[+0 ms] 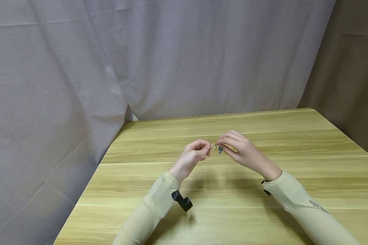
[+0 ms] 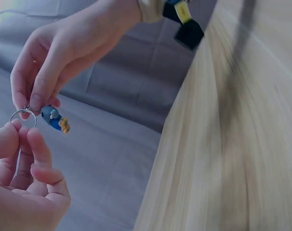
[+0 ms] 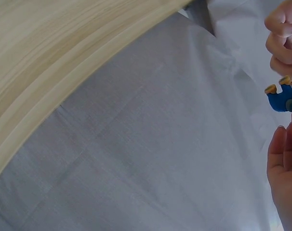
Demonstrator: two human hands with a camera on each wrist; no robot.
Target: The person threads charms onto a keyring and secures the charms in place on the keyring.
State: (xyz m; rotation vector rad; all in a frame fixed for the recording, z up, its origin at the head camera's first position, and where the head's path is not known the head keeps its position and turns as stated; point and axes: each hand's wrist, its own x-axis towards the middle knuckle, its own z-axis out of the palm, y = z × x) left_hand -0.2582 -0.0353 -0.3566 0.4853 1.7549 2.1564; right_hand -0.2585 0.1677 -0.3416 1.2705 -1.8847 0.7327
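My left hand [image 1: 192, 156] pinches a thin metal key ring [image 2: 35, 118] between thumb and fingertips, its other fingers curled below. Opposite it, my right hand [image 1: 243, 151] pinches the small link at the top of the ring with thumb and forefinger. From that link hangs a small figurine charm [image 2: 55, 118], blue and grey-blue with orange-yellow feet. The charm also shows at the edge of the right wrist view, its blue body [image 3: 279, 101] between the two hands. Both hands are held close together above the table, and the right fingertips partly hide the link.
A wood-grain table [image 1: 233, 217] lies beneath both hands. Grey cloth [image 1: 202, 61] hangs behind it and along its left side, with a darker brown cloth [image 1: 349, 85] at the right. A black camera mount [image 1: 182, 201] sticks out from the left sleeve.
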